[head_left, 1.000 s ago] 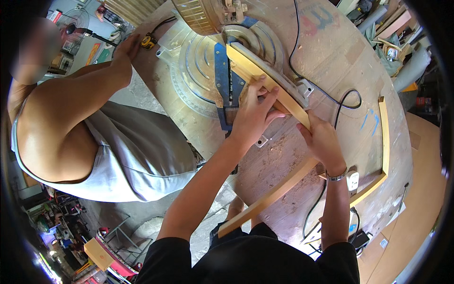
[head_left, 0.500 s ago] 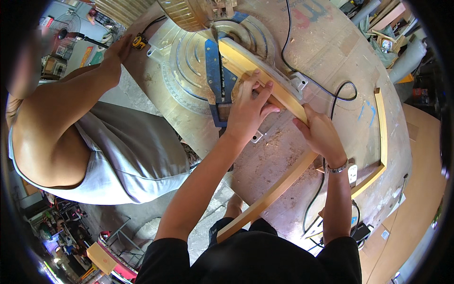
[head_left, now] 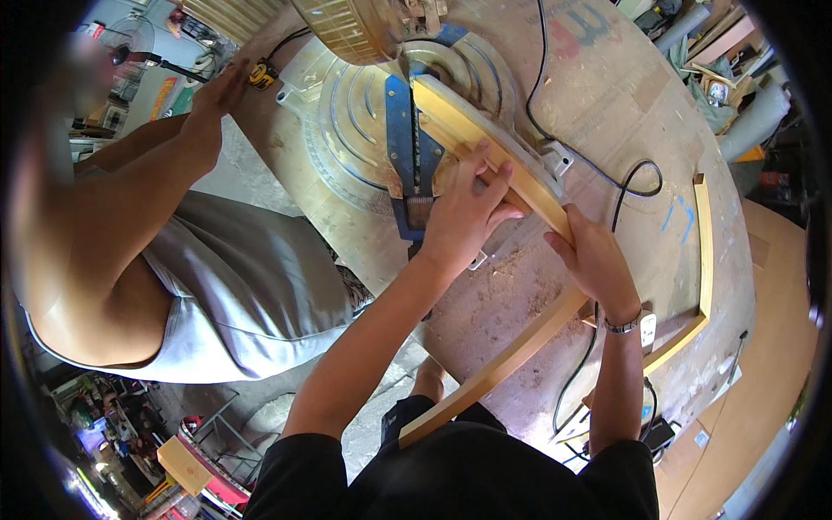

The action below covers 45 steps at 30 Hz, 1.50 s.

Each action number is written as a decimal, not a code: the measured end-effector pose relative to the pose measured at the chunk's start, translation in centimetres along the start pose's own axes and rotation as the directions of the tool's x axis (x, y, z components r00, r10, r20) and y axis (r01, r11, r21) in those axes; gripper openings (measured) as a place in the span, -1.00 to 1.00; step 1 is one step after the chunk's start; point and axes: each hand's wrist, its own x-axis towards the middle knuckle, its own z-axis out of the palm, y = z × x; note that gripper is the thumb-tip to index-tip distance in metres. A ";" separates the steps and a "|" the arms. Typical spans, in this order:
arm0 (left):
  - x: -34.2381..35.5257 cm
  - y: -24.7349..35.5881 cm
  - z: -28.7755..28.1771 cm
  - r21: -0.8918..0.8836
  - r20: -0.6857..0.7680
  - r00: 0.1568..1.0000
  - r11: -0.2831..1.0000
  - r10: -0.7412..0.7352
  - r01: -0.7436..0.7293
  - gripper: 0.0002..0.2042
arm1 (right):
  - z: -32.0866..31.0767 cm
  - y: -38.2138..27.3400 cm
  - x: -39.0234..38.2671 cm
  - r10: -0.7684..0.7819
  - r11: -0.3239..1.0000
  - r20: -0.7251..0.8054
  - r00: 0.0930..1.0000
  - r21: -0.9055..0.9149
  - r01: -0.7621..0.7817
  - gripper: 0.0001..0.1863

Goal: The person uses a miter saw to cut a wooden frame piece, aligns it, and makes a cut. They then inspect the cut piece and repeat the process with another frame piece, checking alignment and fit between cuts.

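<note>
1. One worktable (head_left: 641,113) is filling the centre and right of the frame.
2. One co-worker (head_left: 251,286) is standing at the left.
3. One mitre saw (head_left: 399,130) is sitting at upper centre.
4. Three pieces of wood are showing: an L-shaped piece (head_left: 705,251) is lying at the right; a loose-looking strip (head_left: 494,368) is slanting toward lower centre; a yellow strip (head_left: 530,192) is lying along the saw's fence, its long axis running from upper centre down rightward, one end pointing at the blade slot.
5. One cardboard box (head_left: 184,466) is resting at lower left, its contents hidden.
6. Two hands are working: the right hand (head_left: 596,260) is gripping the yellow strip's lower end; the left hand (head_left: 468,208) is pressing bent fingers on its middle, though I cannot tell whether they are closing round it.
7. One yellow-and-black tape measure (head_left: 262,74) is lying at upper left.
</note>
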 end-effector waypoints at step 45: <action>-0.5 -0.9 1.6 0.175 -0.156 0.970 0.972 0.187 -0.159 0.08 | -21.9 -20.8 16.8 -0.881 0.160 -0.113 0.460 -0.985 0.065 -0.80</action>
